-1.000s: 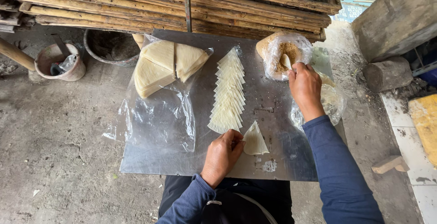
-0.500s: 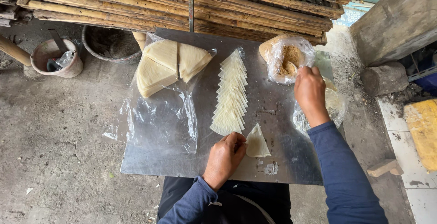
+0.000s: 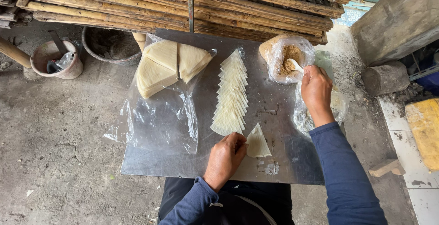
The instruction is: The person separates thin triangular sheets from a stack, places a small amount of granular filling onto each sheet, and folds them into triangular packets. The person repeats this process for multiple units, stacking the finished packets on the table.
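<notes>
1. The left hand (image 3: pixel 225 157) pinched the edge of a folded triangular pastry wrapper (image 3: pixel 257 141), pinning it flat on the metal sheet (image 3: pixel 155 165) near the person, apparently so the pocket stayed put.
2. The right hand (image 3: pixel 315 90) gripped a small white spoon (image 3: pixel 295 65), its bowl dipped into the brown crumbly filling (image 3: pixel 289 56) in a clear plastic bag (image 3: pixel 279 72).
3. A fanned row of cut wrappers (image 3: pixel 232 94) lay just beyond, within easy reach.
4. Larger stacked wrapper sheets (image 3: pixel 170 65) rested on open plastic, likely to keep them clean.
</notes>
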